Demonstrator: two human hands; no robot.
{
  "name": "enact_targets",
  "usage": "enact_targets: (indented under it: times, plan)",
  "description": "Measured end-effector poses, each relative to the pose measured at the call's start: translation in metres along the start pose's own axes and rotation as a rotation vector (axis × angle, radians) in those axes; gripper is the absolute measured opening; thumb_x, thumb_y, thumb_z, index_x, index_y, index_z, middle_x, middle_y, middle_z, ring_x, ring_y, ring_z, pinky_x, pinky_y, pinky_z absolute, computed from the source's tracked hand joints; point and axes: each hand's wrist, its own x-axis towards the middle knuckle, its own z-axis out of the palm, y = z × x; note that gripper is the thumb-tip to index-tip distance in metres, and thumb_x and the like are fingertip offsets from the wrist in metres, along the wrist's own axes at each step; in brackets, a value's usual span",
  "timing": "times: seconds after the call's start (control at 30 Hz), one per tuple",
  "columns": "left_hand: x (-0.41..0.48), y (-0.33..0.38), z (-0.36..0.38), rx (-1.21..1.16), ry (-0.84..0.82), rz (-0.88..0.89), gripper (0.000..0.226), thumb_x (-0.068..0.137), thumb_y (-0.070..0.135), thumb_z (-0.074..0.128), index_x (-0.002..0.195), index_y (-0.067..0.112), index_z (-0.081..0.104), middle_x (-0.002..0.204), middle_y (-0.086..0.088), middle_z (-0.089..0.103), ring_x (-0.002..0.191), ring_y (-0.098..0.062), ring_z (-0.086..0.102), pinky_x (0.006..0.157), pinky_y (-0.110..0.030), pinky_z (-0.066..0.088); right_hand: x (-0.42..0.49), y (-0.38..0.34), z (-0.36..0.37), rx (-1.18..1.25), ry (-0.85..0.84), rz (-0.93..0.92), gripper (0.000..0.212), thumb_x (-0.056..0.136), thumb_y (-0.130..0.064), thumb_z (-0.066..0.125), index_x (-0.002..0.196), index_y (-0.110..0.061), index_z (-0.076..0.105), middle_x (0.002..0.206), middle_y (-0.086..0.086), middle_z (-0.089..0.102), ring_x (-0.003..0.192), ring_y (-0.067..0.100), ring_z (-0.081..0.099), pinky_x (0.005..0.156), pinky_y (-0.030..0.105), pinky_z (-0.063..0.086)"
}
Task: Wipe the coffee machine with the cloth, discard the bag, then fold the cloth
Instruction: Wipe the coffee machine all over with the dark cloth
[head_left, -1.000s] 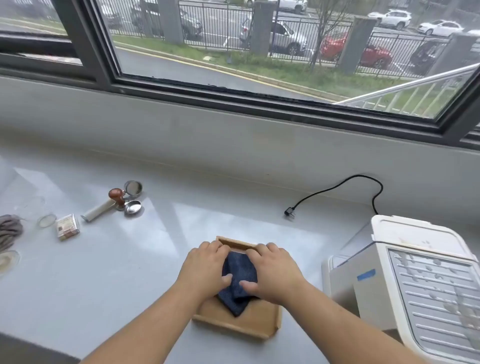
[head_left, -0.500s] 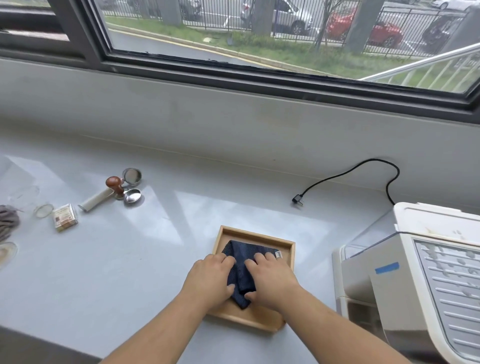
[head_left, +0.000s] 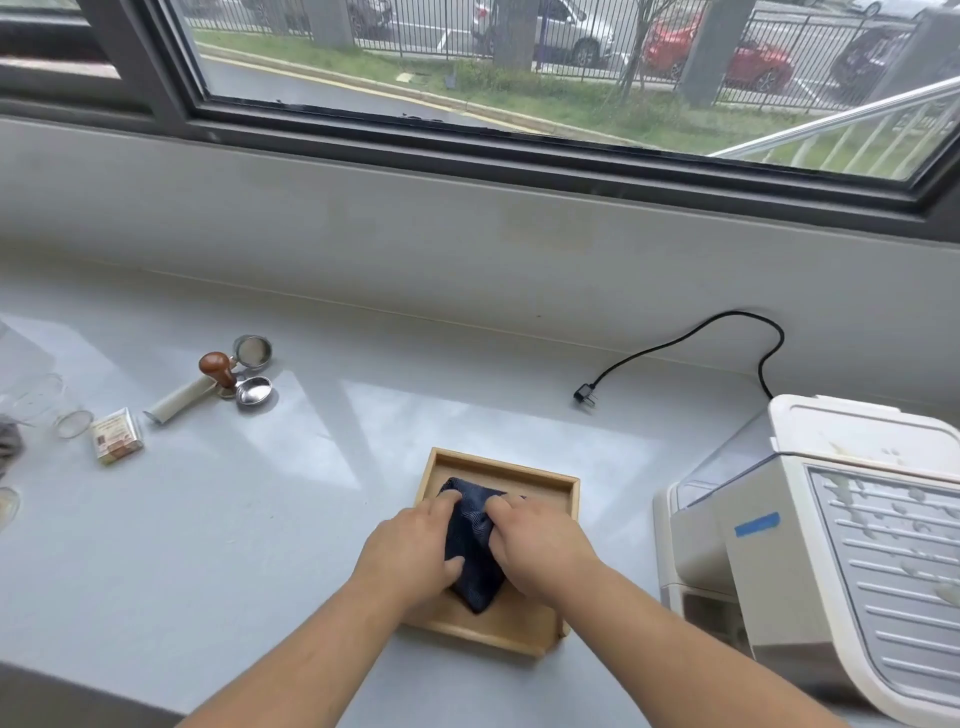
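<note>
- Cloth (head_left: 470, 551): dark blue, bunched into a compact wedge and lying inside the wooden tray (head_left: 553, 496) on the counter (head_left: 260, 519).
- Left hand (head_left: 410, 556): laid on the cloth's left side with fingers fairly straight, pressing it down.
- Right hand (head_left: 540, 545): fingers bent over the cloth's right edge, apparently gripping a fold, though the thumb is hidden.
- Progress: folding looks to be the step in hand, so likely the last one. No bag is in view, and the wiping cannot be confirmed.
- Coffee machine (head_left: 831, 545): white, just right of the tray, with faint marks on its lid.
- Power cord (head_left: 675, 343): loose on the counter behind the tray, with its plug lying free.
- Tamper (head_left: 218, 369), metal baskets (head_left: 254, 389) and small box (head_left: 117, 441): far left, well apart from the tray.
- Obstructions: none near the tray.
</note>
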Motion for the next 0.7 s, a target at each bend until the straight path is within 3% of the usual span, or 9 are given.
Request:
enact_targets:
  times: [0.17, 0.27, 0.4, 0.57, 0.7]
  plan:
    - [0.003, 0.010, -0.022, -0.126, 0.103, 0.003, 0.062, 0.086, 0.041, 0.065, 0.144, 0.040, 0.044, 0.134, 0.010, 0.055, 0.122, -0.018, 0.054, 0.087, -0.034, 0.054, -0.019, -0.003, -0.044, 0.175, 0.033, -0.032, 0.011, 0.098, -0.034, 0.037, 0.090, -0.026, 0.040, 0.096, 0.000, 0.062, 0.084, 0.030, 0.059, 0.065, 0.040, 0.041]
    - [0.008, 0.017, -0.039, -0.171, 0.204, 0.025, 0.032, 0.088, 0.035, 0.064, 0.120, 0.036, 0.064, 0.122, 0.012, 0.053, 0.119, -0.014, 0.047, 0.088, -0.031, 0.051, -0.030, -0.001, -0.068, 0.246, 0.048, -0.003, 0.013, 0.094, -0.039, 0.033, 0.089, -0.029, 0.041, 0.079, -0.009, 0.056, 0.075, 0.026, 0.055, 0.061, 0.040, 0.041]
    - [0.011, 0.034, -0.069, -0.336, 0.156, 0.024, 0.007, 0.083, 0.037, 0.058, 0.090, 0.037, 0.060, 0.095, 0.020, 0.067, 0.093, -0.009, 0.061, 0.075, -0.032, 0.052, -0.043, 0.011, -0.098, 0.344, 0.124, 0.072, 0.018, 0.090, -0.042, 0.028, 0.095, -0.032, 0.043, 0.074, -0.009, 0.056, 0.074, 0.025, 0.056, 0.063, 0.041, 0.047]
    - [0.016, 0.064, -0.106, -0.485, 0.178, -0.045, 0.010, 0.076, 0.047, 0.060, 0.084, 0.040, 0.058, 0.073, 0.019, 0.069, 0.060, -0.002, 0.062, 0.055, -0.028, 0.050, -0.057, 0.029, -0.132, 0.473, 0.213, 0.182, 0.017, 0.093, -0.038, 0.034, 0.100, -0.036, 0.049, 0.078, -0.007, 0.065, 0.076, 0.020, 0.060, 0.071, 0.043, 0.054]
    - [0.024, 0.093, -0.143, -0.525, 0.225, -0.027, 0.011, 0.076, 0.051, 0.060, 0.086, 0.046, 0.059, 0.076, 0.028, 0.069, 0.068, -0.002, 0.066, 0.061, -0.029, 0.052, -0.068, 0.039, -0.159, 0.476, 0.271, 0.188, 0.014, 0.097, -0.033, 0.037, 0.102, -0.035, 0.050, 0.072, -0.005, 0.064, 0.068, 0.017, 0.058, 0.063, 0.041, 0.050]
